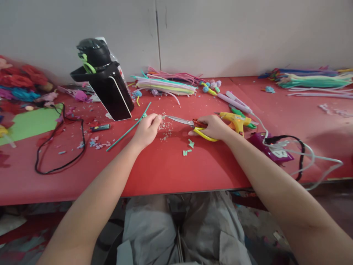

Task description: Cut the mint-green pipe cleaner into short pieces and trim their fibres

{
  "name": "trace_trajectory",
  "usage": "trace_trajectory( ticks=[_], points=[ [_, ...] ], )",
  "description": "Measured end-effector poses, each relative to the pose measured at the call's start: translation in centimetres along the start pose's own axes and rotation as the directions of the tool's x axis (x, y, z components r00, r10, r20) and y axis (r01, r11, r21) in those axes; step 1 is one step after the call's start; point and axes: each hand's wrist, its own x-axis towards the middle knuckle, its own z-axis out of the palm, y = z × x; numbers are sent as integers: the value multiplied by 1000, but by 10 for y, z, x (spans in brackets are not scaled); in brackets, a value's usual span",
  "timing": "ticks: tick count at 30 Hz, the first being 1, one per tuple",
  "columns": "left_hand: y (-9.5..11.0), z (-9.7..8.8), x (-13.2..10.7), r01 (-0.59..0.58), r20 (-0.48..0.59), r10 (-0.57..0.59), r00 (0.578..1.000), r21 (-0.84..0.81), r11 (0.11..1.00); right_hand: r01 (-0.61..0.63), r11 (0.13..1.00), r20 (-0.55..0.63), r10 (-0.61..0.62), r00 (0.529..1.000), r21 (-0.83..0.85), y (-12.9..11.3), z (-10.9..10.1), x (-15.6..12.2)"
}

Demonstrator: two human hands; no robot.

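My left hand [147, 132] is closed in a pinch above the red table. A tiny pale green piece [163, 117] shows at its fingertips, mostly hidden by them. My right hand [213, 127] grips scissors [180, 120] by their yellow and red handles, the blades pointing left with the tips close to that piece. Beside my left hand a teal pipe cleaner [124, 134] slants along the table, partly behind the hand. Fine clippings [166, 132] are scattered below the scissor tips. Several short green cut pieces [190, 145] lie nearer the front edge.
A black bottle with a phone [113, 97] against it stands back left. Bundled pipe cleaners [168, 86] lie behind my hands. A yellow glue gun [237, 120], a lilac corded tool [234, 103] and a purple box [270, 147] with cables are at right. A black cord [59, 169] loops at left.
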Motion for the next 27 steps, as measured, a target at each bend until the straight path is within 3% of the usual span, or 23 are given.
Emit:
trace_trajectory(
  ticks=[27],
  points=[
    [2, -2, 0, -25, -12, 26, 1000, 31, 999, -1, 1000, -11, 1, 1000, -3, 0, -1, 0]
  ],
)
